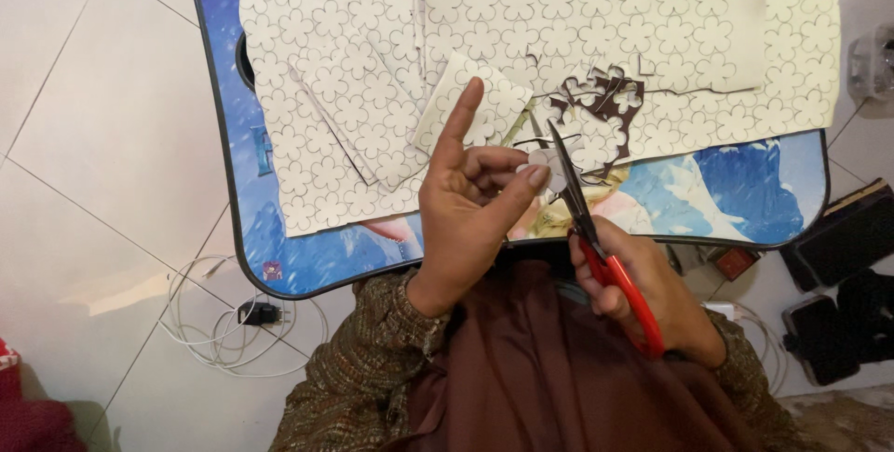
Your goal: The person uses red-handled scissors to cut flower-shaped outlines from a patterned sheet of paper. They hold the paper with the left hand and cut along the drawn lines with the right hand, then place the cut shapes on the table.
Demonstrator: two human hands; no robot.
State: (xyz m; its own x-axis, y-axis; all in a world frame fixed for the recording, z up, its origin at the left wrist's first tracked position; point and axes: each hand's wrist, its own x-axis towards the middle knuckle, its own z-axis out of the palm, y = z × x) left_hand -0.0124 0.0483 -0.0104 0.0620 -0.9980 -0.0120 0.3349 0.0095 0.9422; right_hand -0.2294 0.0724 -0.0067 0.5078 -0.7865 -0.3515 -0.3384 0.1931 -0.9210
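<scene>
Your left hand (470, 205) pinches the paper flower (540, 168) steady so the scissors (596, 238) gripped in your right hand (643, 289) can trim it.

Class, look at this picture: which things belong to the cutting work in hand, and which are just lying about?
In use:
left hand
small paper flower, pinched in its fingers
right hand
red-handled scissors, blades at the flower
flower-printed sheets
cut scraps
lap table

Lying about:
white cable and black plug on the floor
dark cases at right
</scene>
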